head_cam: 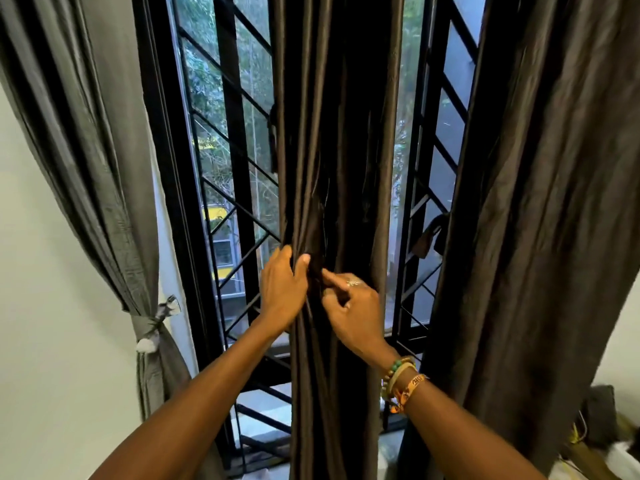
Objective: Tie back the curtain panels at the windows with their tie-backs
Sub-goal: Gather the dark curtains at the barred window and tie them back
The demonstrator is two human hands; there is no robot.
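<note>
- The window (221,188), with its black diagonal grille, fills the centre of the frame; three curtain panels hang across it.
- The right brown panel (540,202) hangs loose along the right edge, with no tie-back visible on it, so it looks still to do.
- The grey panel (86,150) at left is done: it is gathered and cinched low by its grey tie-back (157,323) near the lower left.
- The middle brown panel (332,133) is bunched into folds at frame centre but not yet bound.
- The left hand (282,287) wraps the gathered folds, fingers curled around them.
- The right hand (353,310) is mostly closed and pinches at the fabric; whether it holds a tie-back I cannot tell.
</note>
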